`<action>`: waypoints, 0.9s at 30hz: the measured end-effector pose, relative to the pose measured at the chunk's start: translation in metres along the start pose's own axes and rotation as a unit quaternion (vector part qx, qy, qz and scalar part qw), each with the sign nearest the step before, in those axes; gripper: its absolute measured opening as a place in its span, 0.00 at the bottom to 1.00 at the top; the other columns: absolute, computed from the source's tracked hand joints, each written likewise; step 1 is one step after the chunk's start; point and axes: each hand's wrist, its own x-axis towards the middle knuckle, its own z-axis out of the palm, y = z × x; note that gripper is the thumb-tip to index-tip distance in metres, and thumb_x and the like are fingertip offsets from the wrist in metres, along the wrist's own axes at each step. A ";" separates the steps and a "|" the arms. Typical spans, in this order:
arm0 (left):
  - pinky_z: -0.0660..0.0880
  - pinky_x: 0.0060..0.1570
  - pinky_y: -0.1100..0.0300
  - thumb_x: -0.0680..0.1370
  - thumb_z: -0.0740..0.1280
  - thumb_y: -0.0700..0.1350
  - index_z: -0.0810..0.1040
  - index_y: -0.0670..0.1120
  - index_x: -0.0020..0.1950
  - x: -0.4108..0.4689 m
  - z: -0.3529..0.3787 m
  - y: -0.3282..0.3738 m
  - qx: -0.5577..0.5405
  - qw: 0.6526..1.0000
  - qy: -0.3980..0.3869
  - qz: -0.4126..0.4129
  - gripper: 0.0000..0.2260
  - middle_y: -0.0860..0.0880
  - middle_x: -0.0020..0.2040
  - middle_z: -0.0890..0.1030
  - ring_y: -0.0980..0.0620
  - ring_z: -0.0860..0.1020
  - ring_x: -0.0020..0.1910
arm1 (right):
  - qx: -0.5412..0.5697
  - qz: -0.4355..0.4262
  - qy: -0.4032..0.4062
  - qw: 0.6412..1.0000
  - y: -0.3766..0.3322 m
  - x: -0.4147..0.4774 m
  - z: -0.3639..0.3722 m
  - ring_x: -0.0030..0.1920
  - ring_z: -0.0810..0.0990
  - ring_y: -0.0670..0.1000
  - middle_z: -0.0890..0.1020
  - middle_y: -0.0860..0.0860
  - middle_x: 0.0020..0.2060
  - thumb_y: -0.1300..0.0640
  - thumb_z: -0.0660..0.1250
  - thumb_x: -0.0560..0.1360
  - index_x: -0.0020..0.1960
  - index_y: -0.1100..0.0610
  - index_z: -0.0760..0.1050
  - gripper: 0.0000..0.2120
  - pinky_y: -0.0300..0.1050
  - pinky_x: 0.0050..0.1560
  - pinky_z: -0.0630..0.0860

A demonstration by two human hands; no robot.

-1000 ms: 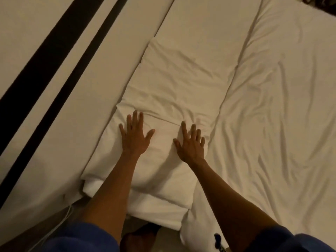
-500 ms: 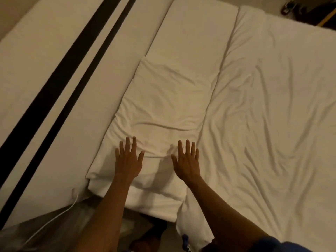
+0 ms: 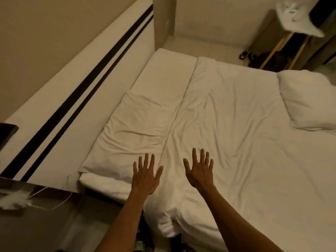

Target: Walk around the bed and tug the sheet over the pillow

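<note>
Two hands: both reach out palm down over the near end of a white bed, fingers straight and spread, gripping nothing.
Far left edge: a dark object [image 3: 7, 132] sits cut off by the frame, and below it a white fluffy clump [image 3: 14, 199] lies on a dark surface.
Cable: a thin white cable [image 3: 54, 202] loops from that clump toward the corner of the bed.
Headboard: a pale panel [image 3: 54, 99] with two dark stripes [image 3: 76, 99] runs diagonally along the left side of the bed.
Pillow: a flat white pillow [image 3: 131, 135] lies along the headboard side, its near end on the mattress edge, creased across its middle.
Left hand: the left hand [image 3: 145, 176] is over the near right corner of the pillow, where pillow and duvet meet; whether it touches the cloth cannot be told.
Seam: the edge of the duvet runs just right of the pillow, passing between the two hands.
Right hand: the right hand [image 3: 200, 171] is over the duvet, just right of that edge, near the left hand but apart from it; contact with the cloth cannot be told.
Duvet: a wrinkled white duvet [image 3: 245, 142] covers most of the bed, its near corner hanging over the side.
Second pillow: a plump white pillow [image 3: 309, 99] rests on the duvet at the far right.
Top right: a white shelf [image 3: 298, 20] stands by the wall, with yellow poles [image 3: 272, 51] and dark items on the floor below.
</note>
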 end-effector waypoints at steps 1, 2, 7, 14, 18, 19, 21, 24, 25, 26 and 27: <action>0.41 0.76 0.45 0.70 0.27 0.71 0.42 0.50 0.79 -0.007 -0.001 0.013 0.009 1.000 0.000 0.012 0.42 0.47 0.80 0.45 0.45 0.44 0.79 | -0.003 0.010 0.010 1.000 0.019 -0.011 -0.011 0.80 0.40 0.60 0.44 0.58 0.80 0.35 0.43 0.81 0.81 0.50 0.42 0.34 0.60 0.78 0.40; 0.40 0.76 0.45 0.71 0.29 0.70 0.42 0.50 0.79 -0.012 -0.003 0.024 0.019 1.000 0.000 0.023 0.41 0.47 0.80 0.45 0.45 0.43 0.79 | -0.005 0.024 0.019 1.000 0.037 -0.022 -0.023 0.80 0.40 0.60 0.45 0.58 0.80 0.35 0.43 0.81 0.81 0.50 0.42 0.34 0.60 0.78 0.40; 0.39 0.75 0.44 0.71 0.29 0.70 0.42 0.48 0.79 -0.024 -0.006 0.074 0.058 0.994 -0.005 0.093 0.42 0.48 0.80 0.45 0.45 0.43 0.79 | 0.004 0.121 0.060 0.991 0.114 -0.076 -0.061 0.80 0.41 0.60 0.45 0.58 0.81 0.35 0.42 0.81 0.81 0.51 0.42 0.34 0.60 0.78 0.40; 0.38 0.75 0.44 0.66 0.24 0.72 0.42 0.49 0.79 -0.057 0.024 0.176 0.067 0.976 -0.026 0.205 0.47 0.48 0.80 0.45 0.45 0.42 0.78 | 0.024 0.212 0.087 0.973 0.202 -0.165 -0.078 0.80 0.39 0.59 0.45 0.57 0.81 0.35 0.42 0.81 0.81 0.50 0.41 0.34 0.59 0.78 0.38; 0.36 0.74 0.43 0.70 0.30 0.70 0.40 0.49 0.79 -0.081 0.045 0.250 0.097 0.961 -0.035 0.258 0.41 0.47 0.80 0.43 0.44 0.39 0.78 | 0.055 0.267 0.114 0.955 0.261 -0.211 -0.090 0.80 0.39 0.59 0.45 0.57 0.81 0.34 0.42 0.80 0.81 0.49 0.41 0.35 0.59 0.78 0.38; 0.35 0.74 0.43 0.72 0.32 0.70 0.40 0.49 0.79 -0.090 0.050 0.270 0.105 0.956 -0.035 0.272 0.40 0.47 0.80 0.42 0.44 0.38 0.78 | 0.059 0.279 0.116 0.952 0.277 -0.221 -0.093 0.80 0.38 0.59 0.44 0.56 0.81 0.34 0.42 0.80 0.81 0.49 0.41 0.35 0.59 0.77 0.37; 0.33 0.73 0.42 0.74 0.35 0.69 0.40 0.50 0.79 -0.107 0.066 0.309 0.115 0.949 -0.035 0.293 0.38 0.46 0.80 0.42 0.44 0.37 0.78 | 0.070 0.297 0.121 0.945 0.310 -0.242 -0.097 0.79 0.38 0.58 0.44 0.56 0.81 0.33 0.41 0.80 0.81 0.49 0.40 0.35 0.59 0.77 0.37; 0.29 0.71 0.42 0.70 0.29 0.70 0.39 0.50 0.79 -0.135 0.101 0.369 0.142 0.928 -0.035 0.342 0.41 0.45 0.80 0.41 0.43 0.36 0.77 | 0.089 0.319 0.128 0.935 0.363 -0.276 -0.103 0.79 0.37 0.58 0.43 0.56 0.81 0.33 0.41 0.80 0.81 0.49 0.40 0.35 0.59 0.77 0.36; 0.29 0.71 0.41 0.68 0.26 0.70 0.39 0.50 0.79 -0.147 0.117 0.389 0.155 0.917 -0.038 0.365 0.43 0.44 0.80 0.41 0.43 0.36 0.77 | 0.089 0.323 0.132 0.933 0.384 -0.288 -0.106 0.79 0.38 0.58 0.43 0.56 0.81 0.33 0.41 0.80 0.81 0.49 0.41 0.35 0.59 0.77 0.36; 0.30 0.70 0.41 0.67 0.24 0.71 0.39 0.50 0.79 -0.160 0.135 0.409 0.165 0.907 -0.042 0.384 0.44 0.44 0.80 0.42 0.43 0.36 0.77 | 0.088 0.326 0.138 0.931 0.405 -0.301 -0.109 0.79 0.38 0.58 0.44 0.56 0.81 0.33 0.41 0.80 0.81 0.49 0.41 0.35 0.59 0.77 0.36; 0.30 0.70 0.40 0.67 0.24 0.71 0.39 0.50 0.79 -0.173 0.152 0.428 0.173 0.899 -0.044 0.400 0.44 0.44 0.80 0.42 0.43 0.36 0.77 | 0.085 0.328 0.142 0.930 0.427 -0.313 -0.112 0.80 0.38 0.58 0.44 0.56 0.81 0.33 0.41 0.80 0.81 0.49 0.41 0.35 0.59 0.77 0.36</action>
